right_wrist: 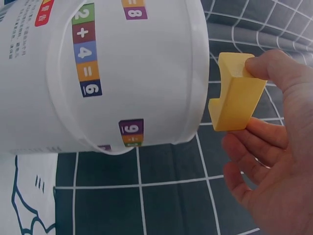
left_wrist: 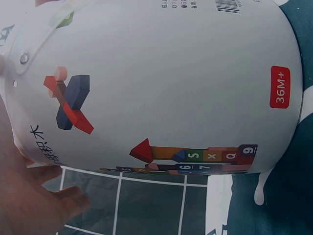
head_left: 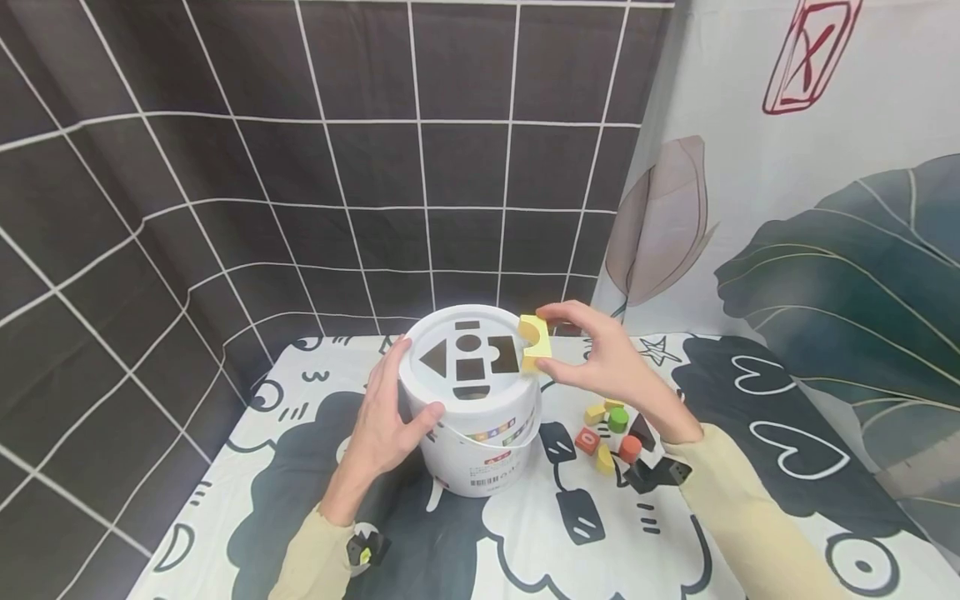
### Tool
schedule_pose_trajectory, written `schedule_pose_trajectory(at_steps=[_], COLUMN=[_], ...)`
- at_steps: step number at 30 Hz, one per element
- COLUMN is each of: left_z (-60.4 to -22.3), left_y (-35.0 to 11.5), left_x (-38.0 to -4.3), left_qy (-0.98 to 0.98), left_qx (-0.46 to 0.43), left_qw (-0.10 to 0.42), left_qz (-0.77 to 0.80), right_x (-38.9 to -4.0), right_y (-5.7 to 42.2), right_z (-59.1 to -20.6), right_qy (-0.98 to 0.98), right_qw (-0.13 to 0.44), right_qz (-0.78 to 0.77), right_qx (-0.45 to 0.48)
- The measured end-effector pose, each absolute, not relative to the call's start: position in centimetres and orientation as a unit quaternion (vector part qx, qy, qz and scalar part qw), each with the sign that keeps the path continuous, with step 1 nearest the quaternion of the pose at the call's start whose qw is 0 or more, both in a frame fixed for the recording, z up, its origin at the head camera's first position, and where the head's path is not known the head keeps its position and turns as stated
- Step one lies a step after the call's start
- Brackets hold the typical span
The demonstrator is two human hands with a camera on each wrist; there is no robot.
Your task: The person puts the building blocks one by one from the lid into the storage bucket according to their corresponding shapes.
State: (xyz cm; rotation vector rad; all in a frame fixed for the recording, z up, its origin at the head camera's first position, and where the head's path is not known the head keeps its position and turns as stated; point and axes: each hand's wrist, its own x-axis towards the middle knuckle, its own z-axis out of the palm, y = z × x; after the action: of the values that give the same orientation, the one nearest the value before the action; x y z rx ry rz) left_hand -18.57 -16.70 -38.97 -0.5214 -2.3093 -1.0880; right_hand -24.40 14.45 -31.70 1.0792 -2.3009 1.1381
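Just above the right edge of the slotted white lid (head_left: 495, 399), the yellow arch block (head_left: 542, 343) is held with its long axis running near-to-far and its curved notch facing left, toward the cut-outs. Right hand (head_left: 611, 360): partly open, block pinched by its two ends between thumb and fingers; left hand (head_left: 381, 429): spread, fingers extended, resting against the bucket (head_left: 450, 467) near its rim.

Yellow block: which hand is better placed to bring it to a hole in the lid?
Right, most likely. The right hand pinches the yellow block near the edge of the lid. The left hand rests against the bucket on its opposite side, without a block.
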Motion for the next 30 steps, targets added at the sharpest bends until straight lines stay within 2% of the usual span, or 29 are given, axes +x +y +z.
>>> schedule_pose_trajectory(at_steps=[18,30], left_z=[-38.9,-38.9], left_y=[-16.7,-16.6], left_x=[-18.5,-18.5], left_qy=[-0.858,-0.859], left_qx=[-0.187,-0.187], left_qw=[0.263,0.264], left_qz=[-0.399,-0.397], right_x=[-26.3,-26.7], right_y=[12.1,11.3], right_z=[-31.9,-32.8], right_qy=[-0.815,-0.820], right_qw=[0.141,0.147], right_qz=[0.409,0.400], right_qx=[0.386,0.381])
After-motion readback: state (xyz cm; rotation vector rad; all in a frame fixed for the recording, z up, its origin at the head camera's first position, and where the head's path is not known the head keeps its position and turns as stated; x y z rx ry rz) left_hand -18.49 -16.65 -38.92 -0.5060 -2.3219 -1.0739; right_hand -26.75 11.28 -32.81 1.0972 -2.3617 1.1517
